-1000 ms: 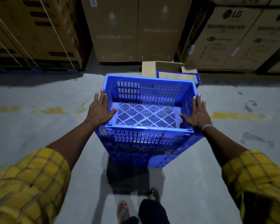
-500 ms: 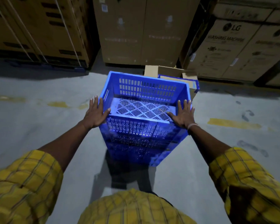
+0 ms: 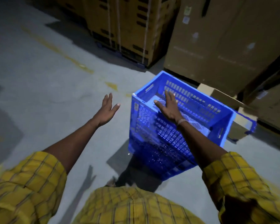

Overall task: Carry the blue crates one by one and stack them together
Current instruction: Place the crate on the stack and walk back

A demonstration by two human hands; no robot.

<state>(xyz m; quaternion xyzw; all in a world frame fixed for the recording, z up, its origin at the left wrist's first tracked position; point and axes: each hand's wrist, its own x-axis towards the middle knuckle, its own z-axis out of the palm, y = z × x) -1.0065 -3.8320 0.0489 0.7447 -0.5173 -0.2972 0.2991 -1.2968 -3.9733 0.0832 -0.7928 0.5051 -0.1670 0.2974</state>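
Observation:
A stack of blue slotted crates point(image 3: 153, 143) stands on the concrete floor right of centre, the top one open and empty. My right hand point(image 3: 169, 108) hovers over the near rim of the top crate with fingers straight; whether it touches the rim I cannot tell. My left hand point(image 3: 106, 110) is off the crate, out to its left over bare floor, fingers spread and holding nothing. Behind the stack, part of another blue crate point(image 3: 249, 125) shows with a cardboard box in it.
Tall strapped cardboard cartons point(image 3: 126, 29) and large brown boxes point(image 3: 225, 38) line the far side. A small open cardboard box point(image 3: 225, 97) sits behind the crates. Faded yellow floor marks point(image 3: 111, 85) run across the grey concrete on the left.
Both hands have let go of the top crate's sides. My left hand swung out to the left. The view has turned left, so the stack now sits on the right.

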